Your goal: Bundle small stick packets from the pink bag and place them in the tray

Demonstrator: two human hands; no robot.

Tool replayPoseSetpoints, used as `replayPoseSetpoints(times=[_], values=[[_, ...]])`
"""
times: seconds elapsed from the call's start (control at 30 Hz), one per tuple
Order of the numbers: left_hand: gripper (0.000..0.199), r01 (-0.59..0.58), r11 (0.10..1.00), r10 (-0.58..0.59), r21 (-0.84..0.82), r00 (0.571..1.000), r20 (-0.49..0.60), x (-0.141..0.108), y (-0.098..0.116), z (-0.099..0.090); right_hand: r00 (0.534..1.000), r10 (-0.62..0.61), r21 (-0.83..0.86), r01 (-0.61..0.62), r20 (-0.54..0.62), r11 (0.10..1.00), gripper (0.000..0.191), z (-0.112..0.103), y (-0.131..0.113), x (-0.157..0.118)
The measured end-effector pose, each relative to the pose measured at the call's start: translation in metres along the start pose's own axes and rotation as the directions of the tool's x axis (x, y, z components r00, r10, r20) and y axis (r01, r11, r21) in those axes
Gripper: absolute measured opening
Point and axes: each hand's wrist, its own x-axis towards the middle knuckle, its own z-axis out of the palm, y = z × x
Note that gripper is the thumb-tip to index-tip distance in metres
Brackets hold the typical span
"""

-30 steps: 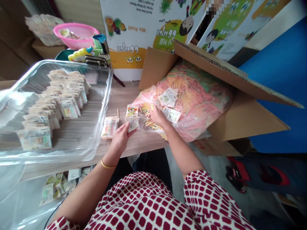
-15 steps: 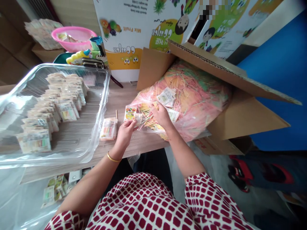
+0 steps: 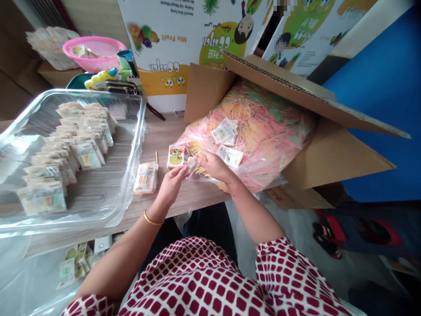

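A small packet [image 3: 191,164], partly hidden
Left hand [image 3: 171,183] grip pinches it; right hand [image 3: 214,166] grip covers some sticks [image 3: 194,147], whether pinching any I cannot tell.

The left hand [image 3: 171,182] has its thumb and fingers drawn together in a pinch, fingertips pointing away from the body and toward the right hand [image 3: 212,166]. Behind it, the left wrist [image 3: 155,212] looks nearly straight, and the left forearm [image 3: 121,254] slants back and outward. The right hand, slightly farther forward, curls its fingers inward, their tips just beside the left fingertips. From its heel, the right wrist [image 3: 231,181] leads into the right forearm [image 3: 255,213], which angles back and to the right.
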Motion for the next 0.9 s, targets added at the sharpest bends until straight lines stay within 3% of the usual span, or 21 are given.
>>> replayPoseSetpoints(times=[0.07, 0.13, 0.2, 0.3, 0.43, 0.57, 0.77, 0.9], values=[[0.039, 0.003, 1.000, -0.003, 0.017, 1.000, -0.006, 0.001, -0.002, -0.003, 0.993, 0.025, 0.335, 0.015, -0.115, 0.942, 0.048, 0.000, -0.005, 0.003], [0.038, 0.010, 1.000, -0.010, 0.011, 1.000, -0.004, 0.002, -0.002, -0.004, 0.973, 0.046, 0.526, 0.084, -0.228, 0.846, 0.057, 0.002, -0.012, 0.007], [0.038, 0.016, 1.000, -0.016, -0.014, 1.000, 0.022, 0.001, -0.001, -0.003, 0.946, 0.012, 0.555, 0.179, -0.324, 0.812, 0.061, 0.006, -0.019, 0.010], [0.039, 0.007, 1.000, -0.006, -0.010, 0.999, 0.053, -0.002, 0.001, -0.001, 0.923, -0.075, 0.484, 0.266, -0.378, 0.834, 0.061, 0.013, -0.026, 0.013], [0.041, -0.015, 0.999, 0.013, 0.036, 0.997, 0.077, -0.004, 0.002, -0.002, 0.932, -0.120, 0.354, 0.246, -0.343, 0.902, 0.064, 0.022, -0.022, 0.010], [0.040, -0.007, 1.000, 0.004, 0.031, 0.996, 0.085, -0.005, 0.004, -0.003, 0.970, -0.042, 0.229, 0.099, -0.240, 0.969, 0.063, 0.026, -0.012, 0.003], [0.036, 0.037, 0.997, -0.030, -0.068, 0.995, 0.094, -0.005, 0.006, 0.003, 0.993, 0.047, 0.255, -0.019, -0.106, 0.967, 0.053, 0.024, -0.003, 0.000], [0.034, 0.076, 0.991, -0.066, -0.109, 0.994, 0.091, -0.002, 0.007, 0.007, 0.997, -0.046, 0.319, 0.063, -0.060, 0.946, 0.048, 0.022, 0.003, 0.003]])
